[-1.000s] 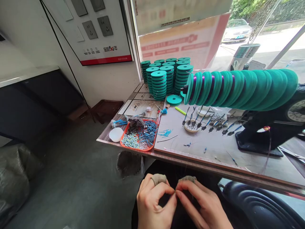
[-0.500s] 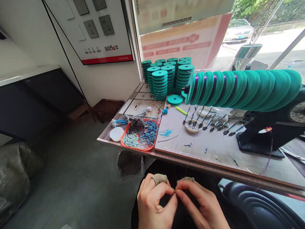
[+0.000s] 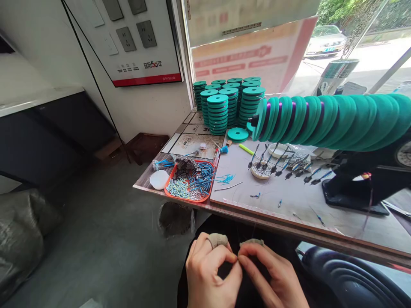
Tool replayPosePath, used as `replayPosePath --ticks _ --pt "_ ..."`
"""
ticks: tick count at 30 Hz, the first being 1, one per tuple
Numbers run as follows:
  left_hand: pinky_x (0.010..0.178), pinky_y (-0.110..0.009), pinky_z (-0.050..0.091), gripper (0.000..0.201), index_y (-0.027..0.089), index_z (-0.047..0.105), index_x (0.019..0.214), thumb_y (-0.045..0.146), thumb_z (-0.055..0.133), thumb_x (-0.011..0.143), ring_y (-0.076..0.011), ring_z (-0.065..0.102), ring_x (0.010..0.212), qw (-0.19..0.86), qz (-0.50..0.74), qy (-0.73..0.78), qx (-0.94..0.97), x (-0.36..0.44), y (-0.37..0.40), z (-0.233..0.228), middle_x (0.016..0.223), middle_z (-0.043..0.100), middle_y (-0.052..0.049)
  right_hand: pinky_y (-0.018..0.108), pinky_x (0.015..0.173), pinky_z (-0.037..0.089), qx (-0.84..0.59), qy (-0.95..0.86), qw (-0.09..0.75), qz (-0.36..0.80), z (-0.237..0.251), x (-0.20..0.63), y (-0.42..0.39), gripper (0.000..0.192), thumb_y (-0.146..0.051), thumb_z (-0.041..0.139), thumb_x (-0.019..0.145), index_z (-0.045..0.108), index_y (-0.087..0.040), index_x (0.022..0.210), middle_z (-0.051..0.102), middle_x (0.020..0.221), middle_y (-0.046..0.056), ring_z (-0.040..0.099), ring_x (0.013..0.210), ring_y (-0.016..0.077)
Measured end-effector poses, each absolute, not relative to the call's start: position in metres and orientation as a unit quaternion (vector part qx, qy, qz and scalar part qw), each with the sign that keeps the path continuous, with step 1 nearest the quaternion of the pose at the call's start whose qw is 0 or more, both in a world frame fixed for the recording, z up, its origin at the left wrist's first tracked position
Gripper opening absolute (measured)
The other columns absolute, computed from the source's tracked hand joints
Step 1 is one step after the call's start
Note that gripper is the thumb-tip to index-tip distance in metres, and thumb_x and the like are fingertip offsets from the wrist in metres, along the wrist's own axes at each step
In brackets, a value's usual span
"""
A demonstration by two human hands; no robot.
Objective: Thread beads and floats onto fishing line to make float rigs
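My left hand [image 3: 212,271] and my right hand [image 3: 271,271] meet at the fingertips above my lap, just short of the table's front edge. Each pinches with thumb and forefinger. A faint thin line rises near the fingers, but what sits in the pinch is too small to make out. Greyish cloth wraps cover a finger on both hands. Beyond them on the board [image 3: 237,199] lie small blue-beaded pieces [image 3: 256,196] and a thin rod [image 3: 228,186].
An orange tray [image 3: 167,190] of beads and small parts stands left, beside a white cap [image 3: 159,179]. Green spools [image 3: 217,113] are stacked behind. A row of green spools [image 3: 334,122] on a black stand overhangs the right side, with beaded pieces hanging below. A bead dish [image 3: 261,176] sits mid-board.
The view has shifted slightly, so the surroundings sit a little further right. Both hands keep their pinch at nearly the same place.
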State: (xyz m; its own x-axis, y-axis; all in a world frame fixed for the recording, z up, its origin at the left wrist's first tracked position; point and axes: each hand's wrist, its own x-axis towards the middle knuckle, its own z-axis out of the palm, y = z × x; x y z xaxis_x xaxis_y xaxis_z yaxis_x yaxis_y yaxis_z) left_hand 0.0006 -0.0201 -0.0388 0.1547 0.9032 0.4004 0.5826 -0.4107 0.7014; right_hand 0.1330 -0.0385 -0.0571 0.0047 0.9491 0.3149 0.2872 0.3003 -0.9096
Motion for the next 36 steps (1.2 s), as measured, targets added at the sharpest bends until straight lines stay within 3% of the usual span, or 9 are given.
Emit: replayPosePath --ticks 36 --pt "0.056 -0.029 0.039 0.018 0.02 0.051 0.054 0.007 0.054 0.066 -0.0168 0.051 0.062 0.174 0.412 0.512 0.733 0.0034 -0.0214 -0.0377 0.062 0.059 -0.001 0.019 0.055 0.046 -0.506 -0.602 0.516 0.339 -0.0566 0.1313 -0.0392 0.016 -0.032 0.052 0.088 0.059 -0.022 0.077 0.06 0.066 -0.001 0.057 0.058 0.0121"
